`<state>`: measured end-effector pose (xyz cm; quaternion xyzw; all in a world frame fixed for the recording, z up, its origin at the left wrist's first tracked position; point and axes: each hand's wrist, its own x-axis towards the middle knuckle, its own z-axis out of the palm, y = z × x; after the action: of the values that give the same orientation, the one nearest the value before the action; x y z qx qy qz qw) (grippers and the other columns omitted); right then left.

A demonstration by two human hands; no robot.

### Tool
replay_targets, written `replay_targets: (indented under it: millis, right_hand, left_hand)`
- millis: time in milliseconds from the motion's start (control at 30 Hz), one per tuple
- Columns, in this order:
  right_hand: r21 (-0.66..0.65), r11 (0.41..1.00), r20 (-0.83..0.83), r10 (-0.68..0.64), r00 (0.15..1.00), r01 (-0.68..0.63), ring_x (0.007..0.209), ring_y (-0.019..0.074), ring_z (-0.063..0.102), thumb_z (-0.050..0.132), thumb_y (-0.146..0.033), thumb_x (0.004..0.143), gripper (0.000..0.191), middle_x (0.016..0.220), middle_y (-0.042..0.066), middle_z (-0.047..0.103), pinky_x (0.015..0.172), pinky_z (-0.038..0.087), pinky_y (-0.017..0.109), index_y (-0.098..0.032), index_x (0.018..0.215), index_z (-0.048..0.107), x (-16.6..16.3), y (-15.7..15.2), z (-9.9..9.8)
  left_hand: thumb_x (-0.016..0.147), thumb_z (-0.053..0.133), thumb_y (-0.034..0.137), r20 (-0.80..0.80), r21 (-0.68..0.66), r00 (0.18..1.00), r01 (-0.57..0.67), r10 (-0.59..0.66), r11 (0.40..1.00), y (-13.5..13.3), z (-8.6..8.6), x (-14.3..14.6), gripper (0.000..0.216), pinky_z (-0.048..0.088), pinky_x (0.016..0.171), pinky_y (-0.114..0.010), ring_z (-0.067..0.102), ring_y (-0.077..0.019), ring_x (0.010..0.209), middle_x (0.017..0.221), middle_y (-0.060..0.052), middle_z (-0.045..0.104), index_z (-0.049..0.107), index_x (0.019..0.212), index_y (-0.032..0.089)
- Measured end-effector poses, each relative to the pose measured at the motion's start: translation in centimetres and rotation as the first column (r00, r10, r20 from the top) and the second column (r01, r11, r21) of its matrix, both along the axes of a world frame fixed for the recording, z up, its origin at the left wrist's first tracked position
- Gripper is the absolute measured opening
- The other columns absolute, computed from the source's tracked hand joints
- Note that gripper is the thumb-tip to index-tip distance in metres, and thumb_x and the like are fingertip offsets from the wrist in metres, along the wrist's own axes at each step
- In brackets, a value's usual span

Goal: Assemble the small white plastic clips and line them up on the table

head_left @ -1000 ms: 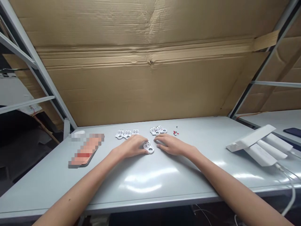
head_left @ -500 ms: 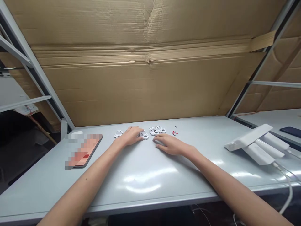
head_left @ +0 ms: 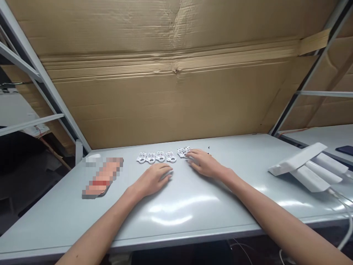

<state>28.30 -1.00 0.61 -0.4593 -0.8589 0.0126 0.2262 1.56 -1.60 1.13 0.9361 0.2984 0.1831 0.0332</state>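
Note:
Several small flat white pieces [head_left: 160, 157], each with a round ring-like end and dark marks, lie side by side in a row on the table. My left hand [head_left: 153, 179] rests just in front of this row, thumb and fingers apart, with nothing in it. To the right of the row lies a small cluster of similar white pieces [head_left: 182, 152]. The fingertips of my right hand [head_left: 205, 163] are at the cluster's right edge and cover part of it. Its thumb stands apart from the fingers, and no piece is visibly gripped.
A phone-like slab with a blurred orange face [head_left: 103, 178] lies at the left, a white object [head_left: 93, 159] behind it. White power adapters with cables [head_left: 311, 171] sit at the right. Tiny dark bits [head_left: 209, 148] lie beyond my right hand. Cardboard [head_left: 176, 106] walls the back.
My left hand has drawn back toward me off the row of white pieces, which now shows fully. My right hand has moved forward onto the cluster and hides most of the small red and black bits.

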Motion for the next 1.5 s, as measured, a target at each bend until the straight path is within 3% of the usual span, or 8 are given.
replay_targets:
  millis: [200,400,567,833,1000,1200,1367,1500]
  right_hand:
    - [-0.077,0.996,0.069,0.043,0.997,-0.038,0.137,0.0311,0.040,0.043,-0.024,0.096,0.035,0.134,0.011,0.059,0.107,0.040,0.050,-0.021,0.127,0.058,0.0,0.1,-0.3]
    - [-0.049,0.994,-0.023,0.093,0.995,-0.094,0.114,0.0276,0.059,0.046,-0.026,0.095,0.026,0.111,0.009,0.069,0.096,0.048,0.045,-0.024,0.104,0.070,-0.5,-0.6,0.6]
    - [0.071,0.996,-0.052,-0.046,0.998,0.050,0.123,0.0302,0.053,0.054,-0.035,0.092,0.029,0.133,0.014,0.057,0.097,0.047,0.046,-0.021,0.114,0.065,-0.9,-0.4,0.1]
    - [-0.036,0.995,0.037,-0.090,0.995,0.091,0.134,0.0353,0.042,0.054,-0.038,0.092,0.033,0.132,0.013,0.061,0.104,0.039,0.055,-0.023,0.120,0.064,-0.8,-0.2,-0.1]
    - [-0.091,0.994,-0.014,0.055,0.998,-0.056,0.133,0.0340,0.045,0.063,-0.039,0.087,0.036,0.129,0.012,0.063,0.105,0.040,0.050,-0.024,0.120,0.064,-1.3,-1.1,0.6]
    - [-0.087,0.938,-0.163,0.318,0.934,-0.335,0.113,0.0272,0.059,0.066,-0.040,0.087,0.031,0.121,0.010,0.064,0.095,0.049,0.042,-0.024,0.113,0.063,-2.9,-1.6,0.5]
    - [0.058,0.955,-0.184,0.296,0.937,-0.290,0.114,0.0254,0.058,0.056,-0.023,0.092,0.018,0.123,0.012,0.062,0.097,0.048,0.045,-0.022,0.107,0.067,-2.7,-0.9,-0.5]
    - [0.077,0.961,-0.175,0.275,0.945,-0.266,0.103,0.0247,0.063,0.055,-0.015,0.090,0.018,0.112,0.012,0.067,0.089,0.052,0.042,-0.021,0.097,0.071,-2.6,-0.4,-1.0]
  left_hand:
    - [0.098,0.048,0.028,0.012,-0.035,1.000,0.028,-0.027,0.999,-0.3,0.2,0.8,0.023,0.050,0.093,-0.037,0.063,-0.0234,0.107,0.114,-0.007,0.069,0.066,0.111,0.022]
    - [0.097,0.047,0.026,-0.001,-0.043,1.000,0.023,-0.023,0.999,-0.1,0.2,0.6,0.022,0.050,0.088,-0.035,0.064,-0.0227,0.101,0.111,-0.006,0.069,0.066,0.109,0.022]
    - [0.097,0.047,0.025,-0.031,-0.027,0.999,0.021,-0.022,0.999,-0.4,0.6,0.6,0.022,0.049,0.083,-0.034,0.064,-0.0222,0.094,0.104,-0.005,0.070,0.067,0.106,0.022]
    - [0.098,0.045,0.025,0.039,0.032,0.999,-0.016,0.015,0.999,0.2,0.2,0.5,0.023,0.049,0.087,-0.035,0.064,-0.0222,0.096,0.101,-0.006,0.070,0.067,0.101,0.021]
    - [0.095,0.051,0.025,0.083,0.053,0.993,-0.087,0.083,0.995,0.9,-0.2,-0.1,0.022,0.050,0.091,-0.040,0.063,-0.0260,0.105,0.114,-0.010,0.068,0.067,0.109,0.019]
    - [0.090,0.059,0.029,0.087,0.063,0.996,0.009,-0.014,0.998,1.0,0.2,-0.6,0.027,0.050,0.095,-0.043,0.059,-0.0276,0.112,0.122,-0.012,0.063,0.065,0.115,0.020]
    - [0.087,0.064,0.034,0.048,0.062,0.999,0.016,-0.019,0.998,0.8,0.4,-0.5,0.039,0.045,0.104,-0.046,0.052,-0.0317,0.125,0.134,-0.016,0.056,0.061,0.123,0.017]
    - [0.089,0.063,0.040,0.024,0.045,0.999,0.022,-0.024,0.999,0.7,0.1,-0.2,0.038,0.044,0.104,-0.046,0.051,-0.0325,0.125,0.134,-0.016,0.055,0.062,0.120,0.017]
